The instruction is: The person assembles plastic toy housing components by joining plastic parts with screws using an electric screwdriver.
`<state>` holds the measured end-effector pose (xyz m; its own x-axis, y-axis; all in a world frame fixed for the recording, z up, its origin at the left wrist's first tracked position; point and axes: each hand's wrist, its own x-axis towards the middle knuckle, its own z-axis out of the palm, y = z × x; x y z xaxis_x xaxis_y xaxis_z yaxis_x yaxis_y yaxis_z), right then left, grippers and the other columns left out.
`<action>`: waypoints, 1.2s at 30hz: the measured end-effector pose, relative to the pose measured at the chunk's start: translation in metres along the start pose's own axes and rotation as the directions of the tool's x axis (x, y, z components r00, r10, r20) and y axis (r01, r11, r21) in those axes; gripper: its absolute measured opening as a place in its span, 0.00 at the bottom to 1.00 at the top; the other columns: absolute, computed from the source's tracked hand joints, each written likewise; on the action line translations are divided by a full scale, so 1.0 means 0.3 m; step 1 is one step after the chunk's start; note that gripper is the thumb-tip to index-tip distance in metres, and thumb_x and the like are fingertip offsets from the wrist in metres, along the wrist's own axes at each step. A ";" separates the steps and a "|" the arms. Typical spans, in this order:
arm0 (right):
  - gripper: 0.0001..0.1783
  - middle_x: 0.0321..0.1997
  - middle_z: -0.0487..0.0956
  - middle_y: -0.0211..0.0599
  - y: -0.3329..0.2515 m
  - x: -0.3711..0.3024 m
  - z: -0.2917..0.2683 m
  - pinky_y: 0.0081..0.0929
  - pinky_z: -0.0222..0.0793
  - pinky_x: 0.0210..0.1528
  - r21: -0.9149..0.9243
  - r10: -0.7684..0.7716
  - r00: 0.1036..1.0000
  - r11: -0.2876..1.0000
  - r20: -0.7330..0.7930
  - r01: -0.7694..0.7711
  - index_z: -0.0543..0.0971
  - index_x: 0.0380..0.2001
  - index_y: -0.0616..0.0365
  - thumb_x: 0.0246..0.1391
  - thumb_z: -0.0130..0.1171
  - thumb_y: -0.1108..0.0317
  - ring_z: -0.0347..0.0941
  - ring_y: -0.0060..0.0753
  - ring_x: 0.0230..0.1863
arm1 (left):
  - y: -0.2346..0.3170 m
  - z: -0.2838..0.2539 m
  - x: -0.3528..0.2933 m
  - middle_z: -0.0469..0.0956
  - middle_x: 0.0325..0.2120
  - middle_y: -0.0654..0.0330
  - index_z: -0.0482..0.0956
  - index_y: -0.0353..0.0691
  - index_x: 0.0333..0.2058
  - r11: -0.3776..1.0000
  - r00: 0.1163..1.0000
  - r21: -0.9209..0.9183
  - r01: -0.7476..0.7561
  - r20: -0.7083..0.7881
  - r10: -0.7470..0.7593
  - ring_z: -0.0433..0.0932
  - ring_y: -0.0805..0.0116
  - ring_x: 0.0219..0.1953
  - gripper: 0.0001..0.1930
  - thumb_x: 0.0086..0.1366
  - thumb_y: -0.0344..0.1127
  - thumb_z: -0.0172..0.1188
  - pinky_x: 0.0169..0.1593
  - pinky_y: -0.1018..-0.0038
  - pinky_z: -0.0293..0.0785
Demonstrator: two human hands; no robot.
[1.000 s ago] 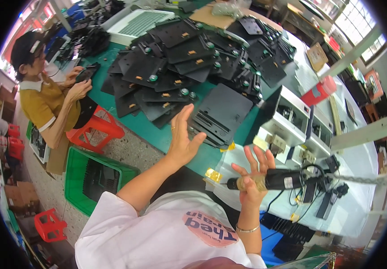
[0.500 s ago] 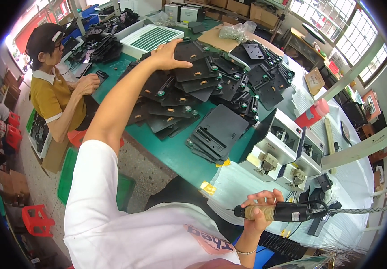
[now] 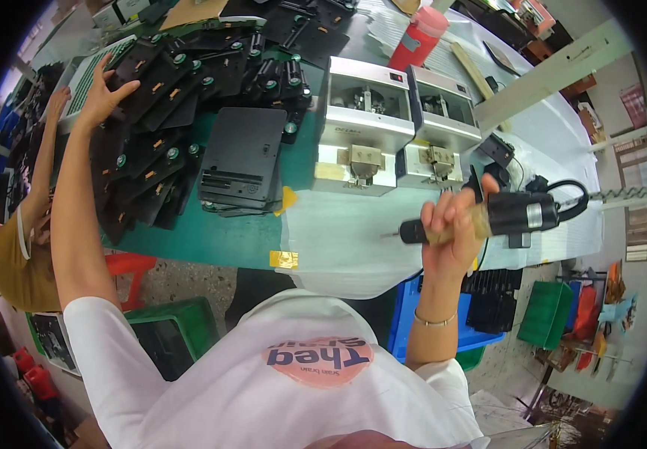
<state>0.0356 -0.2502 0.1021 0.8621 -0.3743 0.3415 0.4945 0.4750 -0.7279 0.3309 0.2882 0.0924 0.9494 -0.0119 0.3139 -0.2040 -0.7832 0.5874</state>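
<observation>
While I watch remotely, right hand point(image 3: 454, 223) grasps power screwdriver point(image 3: 517, 214) — probably weighty, stiff, best held round wrapped barrel. Beyond, neat stack of black plates point(image 3: 245, 146) on green table point(image 3: 204, 241). Farther, left hand point(image 3: 97, 101) spread, unclenched, at left of heaped black panels point(image 3: 170, 112); contact, can't tell. Panels look light, rigid, maybe slippery — I'd pinch bare edges, sparing round fittings point(image 3: 172, 153).

The right hand point(image 3: 454, 217) grips a black electric screwdriver point(image 3: 520, 215) partly wrapped in tan tape point(image 3: 481, 222). Beyond that grip are two silver-grey screw feeders point(image 3: 367, 129) and a red bottle point(image 3: 418, 43); left of it, black covers point(image 3: 241, 142) and yellow tape point(image 3: 284, 260) on the teal-green tabletop point(image 3: 237, 243). Beside the left hand point(image 3: 100, 99), black panels point(image 3: 160, 75) carry green round fittings point(image 3: 172, 153) and orange tabs point(image 3: 174, 95).
</observation>
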 end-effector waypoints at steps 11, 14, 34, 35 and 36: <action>0.31 0.25 0.68 0.30 0.156 0.121 0.103 0.31 0.70 0.28 -0.223 -0.258 0.956 0.932 0.140 0.284 0.59 0.58 0.55 0.53 0.59 0.78 0.65 0.24 0.22 | 0.336 -0.063 -0.312 0.63 0.60 0.44 0.51 0.42 0.67 0.964 0.960 0.070 -0.257 -0.095 0.263 0.63 0.53 0.63 0.51 0.51 0.52 0.70 0.64 0.60 0.60; 0.30 0.25 0.68 0.30 0.169 0.141 0.091 0.32 0.71 0.27 -0.213 -0.292 0.940 0.921 0.174 0.325 0.59 0.58 0.54 0.55 0.58 0.78 0.67 0.24 0.22 | 0.526 -0.031 -0.506 0.64 0.59 0.49 0.51 0.41 0.66 0.958 0.959 -0.049 -0.282 -0.031 0.280 0.63 0.53 0.62 0.57 0.45 0.64 0.70 0.65 0.61 0.58; 0.27 0.24 0.75 0.29 0.196 0.162 0.131 0.14 0.66 0.28 -0.395 -0.191 0.932 0.866 0.308 0.308 0.65 0.50 0.64 0.48 0.65 0.82 0.69 0.15 0.22 | 0.896 0.456 -1.016 0.57 0.58 0.47 0.57 0.48 0.62 0.888 0.793 -0.349 -0.300 0.426 0.436 0.57 0.46 0.62 0.55 0.34 0.46 0.78 0.60 0.49 0.51; 0.27 0.23 0.75 0.27 0.195 0.161 0.140 0.12 0.64 0.29 -0.410 -0.194 0.931 0.856 0.309 0.315 0.67 0.49 0.64 0.47 0.66 0.81 0.68 0.13 0.23 | 0.892 0.474 -1.018 0.58 0.58 0.46 0.57 0.49 0.62 0.894 0.801 -0.339 -0.293 0.423 0.423 0.56 0.45 0.62 0.55 0.34 0.45 0.78 0.60 0.49 0.51; 0.27 0.23 0.75 0.27 0.193 0.165 0.135 0.12 0.64 0.29 -0.411 -0.189 0.932 0.857 0.311 0.311 0.67 0.49 0.64 0.47 0.66 0.81 0.68 0.13 0.23 | 0.885 0.492 -1.020 0.58 0.58 0.46 0.57 0.49 0.62 0.896 0.803 -0.339 -0.288 0.424 0.419 0.56 0.45 0.62 0.55 0.34 0.45 0.78 0.60 0.49 0.51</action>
<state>0.1112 -0.2091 0.1010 0.7440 -0.1909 0.6404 0.6465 -0.0369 -0.7621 0.0214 -0.0079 0.0423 0.7781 -0.6012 0.1817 -0.5372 -0.4872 0.6885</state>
